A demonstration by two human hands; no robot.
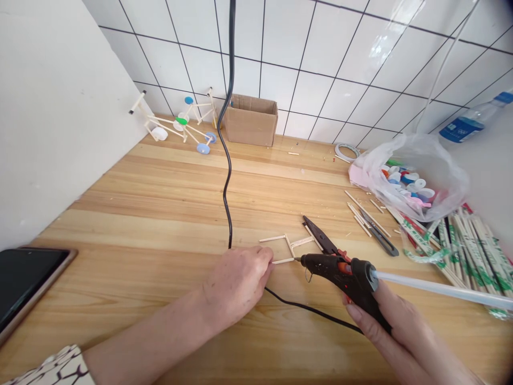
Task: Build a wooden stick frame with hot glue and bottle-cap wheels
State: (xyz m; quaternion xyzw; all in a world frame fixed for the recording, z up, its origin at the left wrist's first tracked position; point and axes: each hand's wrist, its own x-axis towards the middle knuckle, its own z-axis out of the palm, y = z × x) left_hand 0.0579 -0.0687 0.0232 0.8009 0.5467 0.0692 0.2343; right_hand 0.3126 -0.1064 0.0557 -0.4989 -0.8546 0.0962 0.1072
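Observation:
My right hand (377,321) is wrapped round the grip of a black hot glue gun (332,270), with a long clear glue stick (441,286) sticking out of its back. The gun's nozzle meets a corner of a small frame of thin wooden sticks (289,246) lying low over the table. My left hand (244,272) is closed, its fingertips pinching the near stick of that frame. Just behind the gun lie black-bladed pliers or scissors (318,233), partly hidden by it; I cannot tell which.
Finished stick models with bottle-cap wheels (182,123) stand at the back left, beside a cardboard box (252,120). A black cable (226,198) crosses the table. On the right are a craft knife (379,232), a bag of caps (412,176) and wrapped chopsticks (473,246). A phone (32,283) lies left.

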